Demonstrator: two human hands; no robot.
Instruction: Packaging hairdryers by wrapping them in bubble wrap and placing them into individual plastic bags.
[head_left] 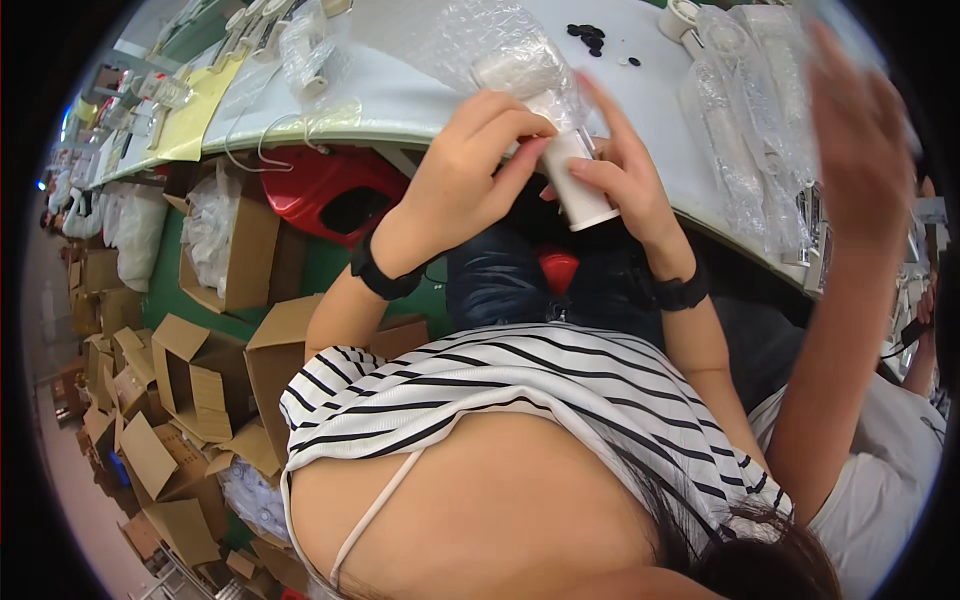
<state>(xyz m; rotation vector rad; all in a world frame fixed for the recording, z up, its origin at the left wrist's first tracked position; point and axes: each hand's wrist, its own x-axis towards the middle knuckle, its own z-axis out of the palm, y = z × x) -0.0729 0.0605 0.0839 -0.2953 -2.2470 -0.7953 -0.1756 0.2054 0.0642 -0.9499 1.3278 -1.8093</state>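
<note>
At the table's edge, above my lap, I hold a white plastic part with a smooth, rounded column [577,190], tilted with its flat end towards me. Its far portion sits inside a clear bubble-wrap bag [540,70]. My right hand [632,178] is closed round the column from the right, thumb on its near face, index finger stretched upward beside the bag. My left hand [478,165] pinches at the column's left side, where the bag's edge lies; its thumb and index finger meet there. What exactly lies between those fingertips is too small to tell.
Several small black round pieces [588,40] lie on the white table [400,85]. Bubble-wrapped white parts [735,130] lie at the right, near a co-worker's raised, blurred hand [858,130]. A red stool [325,195] and open cardboard boxes [205,375] stand on the left.
</note>
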